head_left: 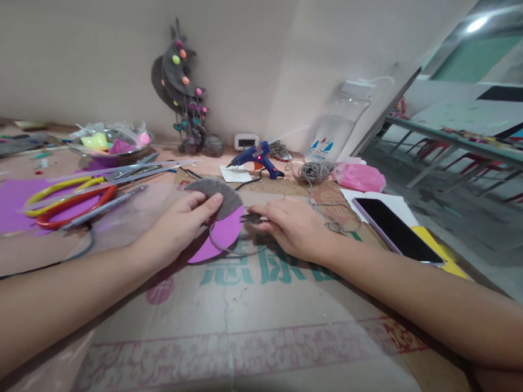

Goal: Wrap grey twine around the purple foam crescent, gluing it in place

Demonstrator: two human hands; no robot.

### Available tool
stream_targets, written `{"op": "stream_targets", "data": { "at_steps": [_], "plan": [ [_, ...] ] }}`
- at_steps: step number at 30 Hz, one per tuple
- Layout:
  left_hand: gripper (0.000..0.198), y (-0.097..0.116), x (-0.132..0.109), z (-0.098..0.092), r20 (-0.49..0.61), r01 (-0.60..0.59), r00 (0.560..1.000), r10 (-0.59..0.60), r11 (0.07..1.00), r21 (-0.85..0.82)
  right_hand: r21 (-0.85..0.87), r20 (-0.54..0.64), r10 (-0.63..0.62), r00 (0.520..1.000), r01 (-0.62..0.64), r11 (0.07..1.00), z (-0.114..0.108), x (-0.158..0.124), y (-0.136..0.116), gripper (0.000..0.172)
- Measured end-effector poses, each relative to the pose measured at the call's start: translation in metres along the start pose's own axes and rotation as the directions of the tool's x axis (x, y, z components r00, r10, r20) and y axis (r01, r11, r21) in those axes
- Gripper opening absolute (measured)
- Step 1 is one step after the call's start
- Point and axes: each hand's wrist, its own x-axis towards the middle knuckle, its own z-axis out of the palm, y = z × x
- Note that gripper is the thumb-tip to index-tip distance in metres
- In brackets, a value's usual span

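A purple crescent-shaped cutout [227, 232], its upper part wrapped in grey yarn [226, 197], is pinched in my left hand [194, 212]. My left thumb presses on the wrapped part, and the lower tip of bare purple points down and left. To its right, my right hand [293, 224] grips a small bundle of grey yarn [252, 218] between thumb and fingers. A slack strand of yarn [241, 255] loops below the crescent toward my right hand. Both hands are just above the cardboard [246, 312].
Behind lie a blue glue gun [258, 158], a small clock [246, 141], a yarn ball [314, 172] and a water bottle [338, 124]. Scissors [77, 201] and a bowl [110, 153] are left; a phone [397, 229] is right. A decorated crescent [180, 75] is against the wall.
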Motion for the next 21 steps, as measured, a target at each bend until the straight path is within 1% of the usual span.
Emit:
{"op": "stream_targets", "data": {
  "at_steps": [4, 7, 10, 13, 14, 16, 19, 21],
  "plan": [
    [0.031, 0.001, 0.0, 0.0, -0.004, -0.017, 1.0, 0.017, 0.999, 0.039, -0.005, -0.021, -0.025, 0.999, 0.025, 1.0, 0.001, 0.001, 0.0, 0.032],
    [0.031, 0.003, -0.001, 0.001, -0.015, 0.003, 1.0, -0.002, 0.998, 0.059, 0.018, -0.006, 0.008, 1.0, -0.008, 1.0, 0.001, 0.001, -0.001, 0.032],
    [0.025, 0.005, -0.001, 0.002, -0.014, 0.031, 0.999, -0.031, 0.999, 0.031, 0.115, -0.015, 0.117, 0.993, -0.115, 0.987, 0.001, 0.001, 0.0, 0.033],
    [0.017, 0.006, -0.001, 0.002, -0.017, 0.032, 0.999, -0.032, 0.999, 0.025, 0.204, -0.071, 0.296, 0.953, -0.276, 0.939, 0.002, 0.002, 0.01, 0.037],
    [0.016, 0.006, -0.001, 0.002, -0.016, 0.028, 0.999, -0.028, 0.999, 0.033, 0.207, -0.074, 0.344, 0.936, -0.322, 0.924, 0.003, 0.002, 0.015, 0.038],
    [0.015, 0.006, 0.0, 0.001, -0.004, 0.009, 1.0, -0.009, 0.999, 0.036, 0.189, -0.054, 0.385, 0.921, -0.369, 0.91, 0.006, 0.002, 0.027, 0.044],
    [0.019, 0.005, 0.0, 0.0, 0.03, -0.019, 0.999, 0.018, 0.999, 0.033, 0.193, -0.065, 0.369, 0.927, -0.351, 0.916, 0.009, 0.004, 0.039, 0.053],
    [0.022, 0.005, 0.0, -0.001, 0.043, -0.028, 0.999, 0.026, 0.999, 0.047, 0.252, -0.113, 0.352, 0.929, -0.316, 0.915, 0.006, 0.005, 0.036, 0.047]
  ]
}}
